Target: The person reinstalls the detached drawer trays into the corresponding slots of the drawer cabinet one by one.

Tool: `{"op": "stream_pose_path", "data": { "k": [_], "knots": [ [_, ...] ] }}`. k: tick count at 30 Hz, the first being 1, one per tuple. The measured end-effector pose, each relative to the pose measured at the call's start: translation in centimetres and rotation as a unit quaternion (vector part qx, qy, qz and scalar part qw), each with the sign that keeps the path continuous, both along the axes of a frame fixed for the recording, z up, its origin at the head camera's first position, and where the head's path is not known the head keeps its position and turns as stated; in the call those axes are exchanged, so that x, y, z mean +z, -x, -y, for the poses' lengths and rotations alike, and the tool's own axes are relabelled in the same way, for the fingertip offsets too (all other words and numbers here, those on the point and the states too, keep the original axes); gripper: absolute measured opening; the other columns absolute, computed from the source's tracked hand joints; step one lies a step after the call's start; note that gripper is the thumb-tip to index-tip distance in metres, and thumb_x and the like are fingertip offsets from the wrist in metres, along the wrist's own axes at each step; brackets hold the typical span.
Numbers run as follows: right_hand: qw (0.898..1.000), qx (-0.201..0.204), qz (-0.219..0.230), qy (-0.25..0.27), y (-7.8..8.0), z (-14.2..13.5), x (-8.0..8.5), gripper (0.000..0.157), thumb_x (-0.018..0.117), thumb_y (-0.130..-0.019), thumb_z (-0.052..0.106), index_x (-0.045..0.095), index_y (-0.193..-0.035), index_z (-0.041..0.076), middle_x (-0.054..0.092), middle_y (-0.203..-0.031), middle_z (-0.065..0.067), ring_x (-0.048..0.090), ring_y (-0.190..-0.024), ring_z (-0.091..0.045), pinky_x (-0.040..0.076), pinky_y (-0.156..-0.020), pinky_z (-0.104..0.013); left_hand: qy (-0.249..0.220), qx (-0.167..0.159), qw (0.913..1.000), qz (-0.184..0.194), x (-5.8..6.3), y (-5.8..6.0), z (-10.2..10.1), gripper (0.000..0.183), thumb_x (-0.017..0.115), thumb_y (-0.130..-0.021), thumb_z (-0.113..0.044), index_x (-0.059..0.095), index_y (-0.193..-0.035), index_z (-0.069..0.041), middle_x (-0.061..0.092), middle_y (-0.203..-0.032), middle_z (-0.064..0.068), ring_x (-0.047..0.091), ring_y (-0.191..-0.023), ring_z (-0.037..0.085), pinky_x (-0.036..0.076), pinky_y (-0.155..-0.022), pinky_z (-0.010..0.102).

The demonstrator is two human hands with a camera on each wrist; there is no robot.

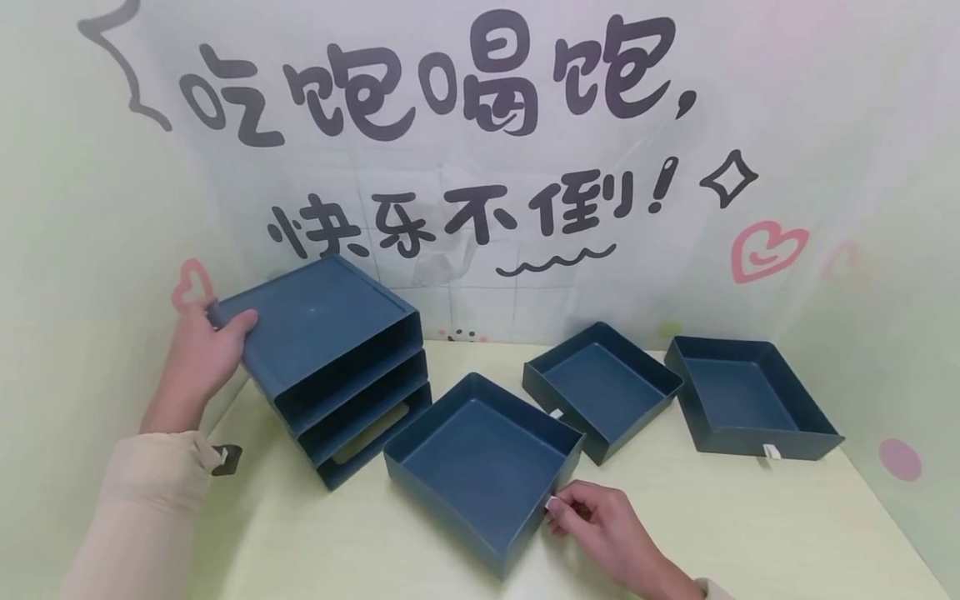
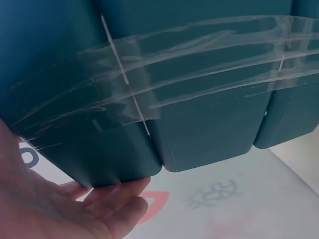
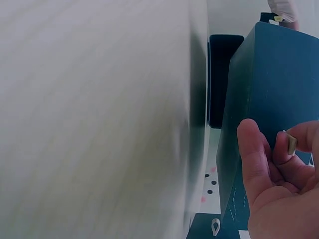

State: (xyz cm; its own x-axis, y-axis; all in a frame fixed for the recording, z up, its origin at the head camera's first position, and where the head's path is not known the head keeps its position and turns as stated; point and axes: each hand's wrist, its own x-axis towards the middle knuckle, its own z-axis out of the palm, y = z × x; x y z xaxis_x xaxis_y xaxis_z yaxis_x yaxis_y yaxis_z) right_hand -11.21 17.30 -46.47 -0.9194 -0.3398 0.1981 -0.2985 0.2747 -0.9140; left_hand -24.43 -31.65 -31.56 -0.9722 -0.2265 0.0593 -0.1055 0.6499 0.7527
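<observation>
In the head view, a dark blue desktop drawer cabinet with three stacked openings stands at left. My left hand grips its rear left corner, thumb on top; the left wrist view shows the fingers curled under the edge of the cabinet, with clear tape across its sections. A pulled-out blue drawer is just right of the cabinet. By its small pale pull tab, my right hand pinches the drawer between thumb and finger, as in the right wrist view of the tab. Whether this drawer touches the table cannot be told.
Two more blue drawers, one behind the held one and another farther right, lie on the pale table with white tabs. A lettered sheet covers the back wall. Pale walls close in both sides.
</observation>
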Motion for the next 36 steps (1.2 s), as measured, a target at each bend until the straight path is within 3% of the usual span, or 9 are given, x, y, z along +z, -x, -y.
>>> {"op": "stream_pose_path", "data": {
  "k": [5, 14, 21, 30, 36],
  "knots": [
    [1.000, -0.007, 0.009, -0.008, 0.0, 0.1, 0.1, 0.020, 0.062, -0.097, 0.020, 0.070, -0.086, 0.005, 0.074, -0.080, -0.008, 0.071, -0.069, -0.011, 0.059, -0.067, -0.027, -0.010, 0.007, 0.9999, -0.008, 0.0, -0.2, -0.5, 0.093, 0.037, -0.100, -0.053, -0.004, -0.155, 0.010, 0.009, -0.159, 0.038, 0.025, -0.144, 0.051, 0.021, -0.114, 0.067],
    [1.000, -0.012, 0.023, -0.008, 0.2, 0.5, 0.2, 0.021, 0.063, -0.097, 0.022, 0.070, -0.086, 0.005, 0.074, -0.081, -0.007, 0.071, -0.069, -0.008, 0.059, -0.068, -0.026, -0.002, 0.023, 0.9997, -0.008, 0.4, -0.5, -1.2, 0.089, 0.036, -0.100, -0.053, -0.001, -0.155, 0.005, 0.000, -0.158, 0.040, 0.015, -0.145, 0.055, 0.017, -0.115, 0.068],
    [1.000, -0.011, 0.026, -0.010, 0.5, 1.1, 0.4, 0.022, 0.063, -0.097, 0.024, 0.070, -0.086, 0.007, 0.074, -0.082, -0.008, 0.072, -0.070, -0.012, 0.058, -0.069, -0.026, -0.003, 0.041, 0.9991, 0.006, 0.9, -1.1, -2.2, 0.091, 0.034, -0.097, -0.059, -0.002, -0.157, -0.001, -0.001, -0.158, 0.036, 0.025, -0.135, 0.053, 0.024, -0.109, 0.067],
    [0.999, -0.018, 0.016, -0.036, 1.1, 1.4, 0.4, 0.021, 0.062, -0.098, 0.026, 0.071, -0.085, 0.011, 0.073, -0.081, 0.000, 0.070, -0.069, -0.008, 0.056, -0.068, -0.023, 0.018, 0.051, 0.9984, 0.020, 0.3, -1.6, -2.8, 0.091, 0.032, -0.098, -0.059, -0.002, -0.157, 0.002, 0.001, -0.157, 0.037, 0.025, -0.134, 0.057, 0.025, -0.106, 0.068],
    [0.999, -0.025, 0.032, -0.033, 1.1, 1.6, 0.3, 0.019, 0.064, -0.097, 0.025, 0.071, -0.085, 0.011, 0.073, -0.081, 0.000, 0.070, -0.069, -0.008, 0.056, -0.068, -0.022, 0.037, 0.061, 0.9972, 0.021, -0.3, -1.8, -3.1, 0.089, 0.032, -0.099, -0.056, 0.001, -0.156, 0.005, 0.007, -0.153, 0.041, 0.024, -0.130, 0.059, 0.026, -0.105, 0.068]
  ]
}}
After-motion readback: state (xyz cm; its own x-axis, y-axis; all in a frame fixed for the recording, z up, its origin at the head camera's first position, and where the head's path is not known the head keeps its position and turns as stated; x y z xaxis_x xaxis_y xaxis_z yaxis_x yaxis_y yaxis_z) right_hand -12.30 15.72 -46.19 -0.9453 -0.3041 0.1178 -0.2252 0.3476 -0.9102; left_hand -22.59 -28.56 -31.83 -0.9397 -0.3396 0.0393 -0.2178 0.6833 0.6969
